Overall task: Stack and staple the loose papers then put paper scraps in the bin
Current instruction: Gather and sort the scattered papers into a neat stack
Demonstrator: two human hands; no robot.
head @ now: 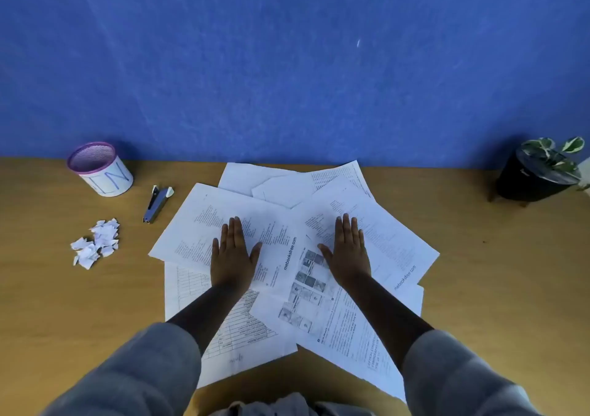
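Nothing of the task appears to be done yet. The loose white printed papers (pixel 287 256) are fanned out in an overlapping sprawl at the middle of the wooden tabletop (pixel 510 288), with corners pointing every way and no edges squared. No staple can be seen in them.

The left hand (pixel 233 256) is laid flat, palm down, on the left half of the sprawl; its fingers (pixel 234 227) are held close together and straight, the thumb splayed to the side, and nothing is pinched. The right hand (pixel 346 252) is laid flat on the right half in the same way, its fingers (pixel 346 227) close together and the thumb out. Grey sleeves cover both forearms partway.

The small silver and black metal stapler (pixel 157 204) is lying untouched just left of the papers. Farther left of the papers a heap of torn, crumpled white paper scraps (pixel 97 243) is left on the tabletop, and behind it the round purple mesh bin with a white paper label (pixel 100 169) is standing upright, seemingly empty. Gathering, stapling and binning are all judged still to come.

The sheets look thin, limp and smooth; the tabletop looks matte. To the far right of the papers a black pot with a variegated plant (pixel 539 176) is set against the blue felt-like wall.
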